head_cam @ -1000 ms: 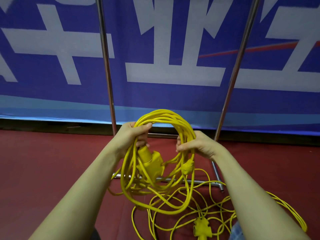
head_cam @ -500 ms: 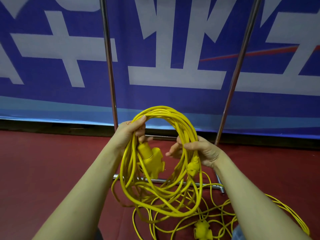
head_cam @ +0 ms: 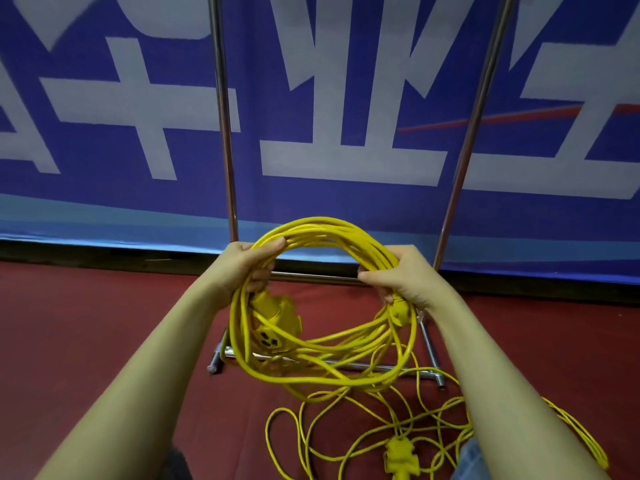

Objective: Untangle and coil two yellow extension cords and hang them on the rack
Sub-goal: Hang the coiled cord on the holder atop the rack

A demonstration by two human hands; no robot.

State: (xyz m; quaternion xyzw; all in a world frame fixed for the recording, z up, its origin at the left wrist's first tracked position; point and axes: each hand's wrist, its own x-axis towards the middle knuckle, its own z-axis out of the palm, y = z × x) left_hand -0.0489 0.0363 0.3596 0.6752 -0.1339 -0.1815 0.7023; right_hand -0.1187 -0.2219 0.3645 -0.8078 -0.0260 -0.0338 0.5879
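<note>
Coiled cord [head_cam: 322, 306]: yellow extension cord gathered into a multi-turn loop, held up in front of the rack [head_cam: 225, 133], between its two uprights as seen from the head camera. Left hand [head_cam: 242, 268] has its fingers curled round the loop's upper left arc, with the socket block [head_cam: 277, 323] dangling just beneath it. Right hand [head_cam: 398, 275] is wrapped round the upper right arc, with the plug end [head_cam: 401, 311] just below its grip. Held at two opposite points, the turns likely stay together and the loop stays open, ready for hanging.

Loose cord [head_cam: 381, 431]: second yellow cord, lying on the red floor [head_cam: 86, 323] before the rack's base bar [head_cam: 346, 365], spread in overlapping strands with its own socket block [head_cam: 400, 455] among them. Appears not yet coiled; part is hidden by the right forearm.

Rack: chrome frame standing against a blue banner [head_cam: 346, 195]. Its hanging bar is out of view above.

Status, judged: first cord coiled, not yet hung; second untouched.
</note>
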